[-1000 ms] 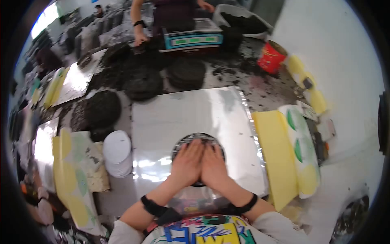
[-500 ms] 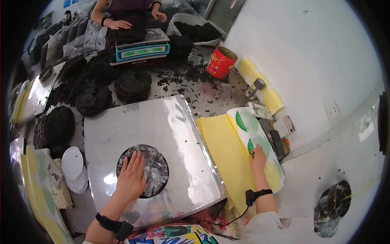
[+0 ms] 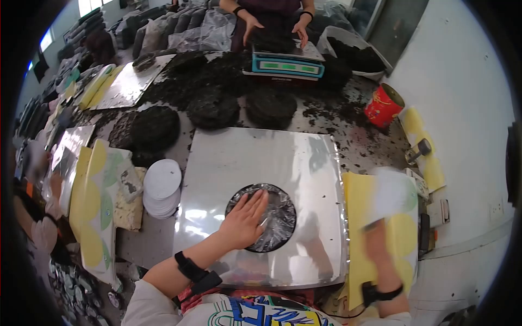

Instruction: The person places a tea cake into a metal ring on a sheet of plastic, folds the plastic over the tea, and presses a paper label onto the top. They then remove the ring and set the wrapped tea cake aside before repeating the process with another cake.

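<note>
My left hand (image 3: 246, 220) lies flat, fingers extended, on clear crinkled plastic (image 3: 280, 220) over a dark disc set in a round ring on the shiny metal sheet (image 3: 261, 157). To the right, my right hand (image 3: 376, 239) is blurred by motion, with a smeared white sheet (image 3: 389, 190) at its fingertips. Under it lie yellow paper (image 3: 356, 261) and white paper with green and yellow circles; its fingers are not sharp.
Dark round cakes (image 3: 271, 107) sit behind the metal sheet. White paper discs (image 3: 162, 182) are stacked at left. Across the table a co-worker's hands are beside a scale (image 3: 288, 67). A red can (image 3: 384, 106) stands at right. Another person's hands show at far left.
The view has swung left, so the table's things appear further right. My right hand now has a blurred white sheet at its fingertips. My left hand still rests on the plastic. The co-worker's hands have shifted.
</note>
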The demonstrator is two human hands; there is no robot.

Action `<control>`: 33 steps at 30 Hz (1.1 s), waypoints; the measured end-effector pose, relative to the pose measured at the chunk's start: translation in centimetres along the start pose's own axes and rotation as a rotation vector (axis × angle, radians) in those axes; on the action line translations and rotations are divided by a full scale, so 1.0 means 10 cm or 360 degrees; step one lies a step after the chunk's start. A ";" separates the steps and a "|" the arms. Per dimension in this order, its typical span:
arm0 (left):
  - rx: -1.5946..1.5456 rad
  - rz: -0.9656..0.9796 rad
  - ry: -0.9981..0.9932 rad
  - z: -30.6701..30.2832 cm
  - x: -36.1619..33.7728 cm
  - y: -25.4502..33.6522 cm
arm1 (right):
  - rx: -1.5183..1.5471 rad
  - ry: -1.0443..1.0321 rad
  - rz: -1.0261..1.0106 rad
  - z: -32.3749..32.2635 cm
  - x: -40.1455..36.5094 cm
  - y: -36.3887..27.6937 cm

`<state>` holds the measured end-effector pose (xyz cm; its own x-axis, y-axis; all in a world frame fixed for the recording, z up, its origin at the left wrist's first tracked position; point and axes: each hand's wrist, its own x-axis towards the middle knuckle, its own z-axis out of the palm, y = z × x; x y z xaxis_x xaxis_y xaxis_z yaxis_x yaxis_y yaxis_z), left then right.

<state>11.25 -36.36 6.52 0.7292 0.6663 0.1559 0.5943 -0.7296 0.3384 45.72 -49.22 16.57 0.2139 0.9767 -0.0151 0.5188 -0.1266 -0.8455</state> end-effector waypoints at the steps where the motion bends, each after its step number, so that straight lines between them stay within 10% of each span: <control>1: -0.0090 0.0006 0.0065 0.02 -0.01 0.00 | -0.0698 -0.0315 -0.0251 0.84 -0.06 -0.32; 3: -0.0367 0.0122 0.0082 -0.02 -0.02 -0.08 | -0.0621 -0.0360 -0.1018 1.61 0.04 -0.14; 9: 0.0134 0.0333 0.0031 0.12 -0.08 -0.21 | -0.1202 -0.0718 -0.0724 1.90 0.27 -0.56; 11: -0.0286 0.0258 0.0097 0.11 -0.11 -0.22 | -0.0141 -0.0259 -0.0593 2.27 0.40 -0.40; 13: -0.0823 0.0095 -0.0027 -0.10 -0.09 -0.27 | -0.0478 -0.0250 -0.0652 2.39 0.40 -0.32; 15: -0.2173 -0.0499 0.0715 -0.27 -0.17 -0.36 | -0.0792 -0.0237 -0.0679 2.46 0.37 -0.36; 19: -0.0555 0.0178 -0.0165 -0.41 -0.10 -0.08 | -0.1275 -0.0492 -0.0676 2.53 0.38 -0.50; 23: -0.0444 0.0291 -0.0219 -0.34 -0.02 -0.25 | -0.1317 -0.0466 -0.0684 2.52 0.41 -0.56; 24: -0.0840 -0.0208 -0.0472 -0.69 0.11 -0.21 | -0.1335 -0.0522 -0.0664 2.50 0.40 -0.57; 26: -0.0705 0.0077 0.0551 -0.40 0.31 -0.55 | -0.1252 -0.0424 -0.0769 2.49 0.37 -0.53; 29: -0.0567 -0.0450 0.0037 -0.26 0.45 -0.63 | -0.1214 -0.0393 -0.0785 2.51 0.36 -0.51; 33: -0.0509 -0.0191 0.0291 -0.61 0.36 -0.14 | -0.1266 -0.0373 -0.0716 2.48 0.20 -0.44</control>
<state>10.94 -32.01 12.31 0.5710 0.7817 0.2507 0.5148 -0.5789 0.6323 23.36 -42.39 7.09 -0.2712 0.9615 0.0439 0.9433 0.2746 -0.1866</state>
